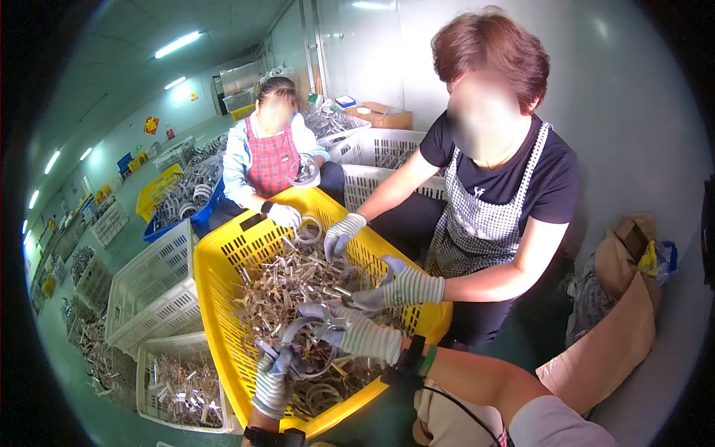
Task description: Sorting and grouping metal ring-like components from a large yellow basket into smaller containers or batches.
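Note:
My left hand (274,381), in a striped glove with grey palm and fingers, closes on the near-left part of a curved metal band (292,328) like a ring clamp. My right hand (356,331), gloved alike, has its fingers wrapped on the far side of the same band. Both are over a large yellow slotted basket (211,298). Beneath lies a heap of small metal parts (275,287), with several loose rings (322,397) at the near end. The band's underside is partly hidden by my fingers.
Across the basket, a person in a checked apron (477,231) reaches in with two gloved hands. Another person in a red plaid apron (274,160) handles rings at the far end. White crates (153,279) stand left, a blue crate (182,226) behind; cardboard (603,350) leans right.

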Demonstrator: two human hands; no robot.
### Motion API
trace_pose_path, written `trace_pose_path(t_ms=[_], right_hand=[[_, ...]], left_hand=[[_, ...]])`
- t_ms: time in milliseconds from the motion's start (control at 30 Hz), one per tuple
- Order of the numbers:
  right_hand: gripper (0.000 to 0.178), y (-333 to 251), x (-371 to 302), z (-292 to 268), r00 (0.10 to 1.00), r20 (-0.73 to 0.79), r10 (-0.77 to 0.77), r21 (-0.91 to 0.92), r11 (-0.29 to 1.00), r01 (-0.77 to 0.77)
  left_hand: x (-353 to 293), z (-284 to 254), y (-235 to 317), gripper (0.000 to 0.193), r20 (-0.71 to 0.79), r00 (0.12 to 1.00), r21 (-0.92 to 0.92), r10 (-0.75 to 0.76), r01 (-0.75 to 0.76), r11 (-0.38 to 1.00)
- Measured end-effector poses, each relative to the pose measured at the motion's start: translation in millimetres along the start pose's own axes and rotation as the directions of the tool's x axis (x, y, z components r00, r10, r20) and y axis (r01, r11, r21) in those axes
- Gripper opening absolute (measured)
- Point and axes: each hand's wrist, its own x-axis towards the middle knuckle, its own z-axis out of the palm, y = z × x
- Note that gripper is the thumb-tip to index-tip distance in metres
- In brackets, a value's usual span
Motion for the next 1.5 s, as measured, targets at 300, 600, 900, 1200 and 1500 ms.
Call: trace_pose_path(t_ms=[300,600,900,1200,1500], right_hand=[[0.033,-14,4,-23,0.908,0.331,0.255,0.47,0.79,-0.393],[0.029,0,12,-27,0.968,0.21,-0.134,-0.626,0.743,0.239],[0.017,18,3,19,0.987,0.148,0.056,-0.313,0.95,-0.007],[0.027,-21,2,36,0.938,0.147,0.316,0.112,0.936,-0.333],[0.016,-5,12,38,0.812,0.023,0.583,0.447,0.721,-0.53]], left_hand=[[8,23,5,0.024,-0.082,0.991,0.095,0.109,-0.101,0.99],[27,17,10,0.029,0.084,0.967,0.135,0.241,-0.251,0.959],[28,49,11,0.03,0.068,0.984,-0.42,0.164,-0.121,0.9],[26,36,10,0.041,-0.006,0.993,-0.412,0.115,-0.107,0.905],[25,23,13,0.034,0.079,0.988,-0.412,0.13,-0.087,0.907]])
